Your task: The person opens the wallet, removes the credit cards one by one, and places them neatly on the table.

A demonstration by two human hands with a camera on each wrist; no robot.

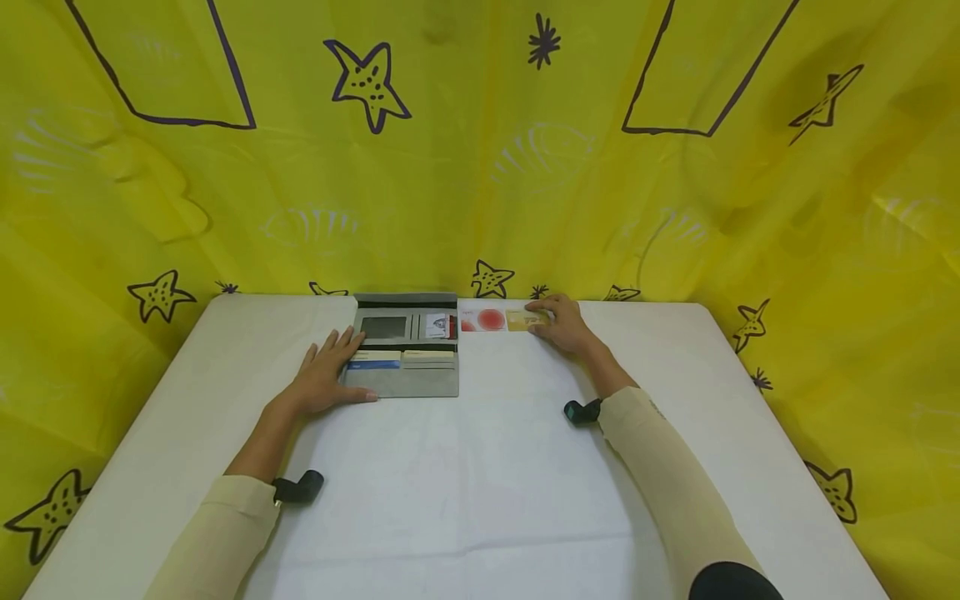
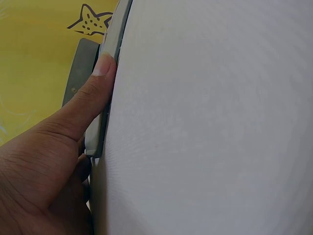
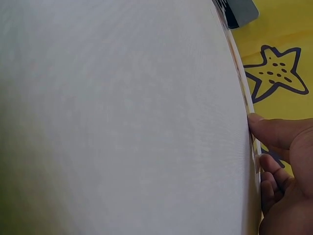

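A grey wallet point(image 1: 408, 382) lies unfolded on the white table, with a dark window and several card slots. Cream and blue cards point(image 1: 373, 364) fill a lower slot, and a white card point(image 1: 437, 326) with a picture shows higher up. My left hand point(image 1: 324, 375) rests along the wallet's left edge, fingers spread, thumb on its lower flap. To the wallet's right lie a white card with a red disc point(image 1: 483, 320) and a gold card point(image 1: 517, 321), end to end. My right hand point(image 1: 564, 326) pinches the gold card at its right part, covering that end.
A yellow curtain point(image 1: 450, 183) with drawn starfish hangs right behind the table's far edge. The white tabletop point(image 1: 465, 483) stretches in front of both hands. Each wrist carries a small black camera point(image 1: 298, 487).
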